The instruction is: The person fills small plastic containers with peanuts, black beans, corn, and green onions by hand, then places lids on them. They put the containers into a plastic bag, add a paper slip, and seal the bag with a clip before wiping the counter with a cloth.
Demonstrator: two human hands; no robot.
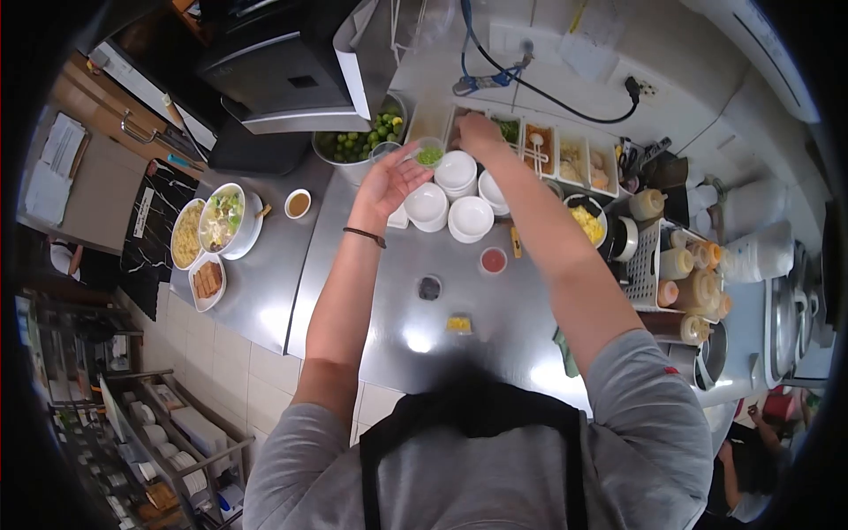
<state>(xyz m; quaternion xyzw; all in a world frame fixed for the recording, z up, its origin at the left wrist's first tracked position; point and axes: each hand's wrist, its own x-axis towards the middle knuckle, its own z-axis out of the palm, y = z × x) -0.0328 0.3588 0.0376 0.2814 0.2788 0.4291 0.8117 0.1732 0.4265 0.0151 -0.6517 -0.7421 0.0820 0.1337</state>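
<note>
My left hand [393,182], palm turned up, has its thumb and fingers at a small clear cup of chopped greens [430,156] and appears to hold it. A clear rim, perhaps its lid, shows by the thumb. My right hand [478,132] reaches down into a bin in the row at the back of the counter; its fingertips are hidden. Just below both hands stand several stacks of white bowls [426,204]. Nearer me on the steel counter are a small cup of red sauce [493,260], a small dark-filled cup [430,287] and a small yellow packet or cup [458,325].
Food bins [570,161] continue rightward along the wall. A bowl of limes [362,141] sits at back left, below a black machine [283,79]. A salad bowl [222,218] and sauce cup [298,204] stand left. Squeeze bottles [698,291] crowd the right, beside a yellow-filled container [586,224].
</note>
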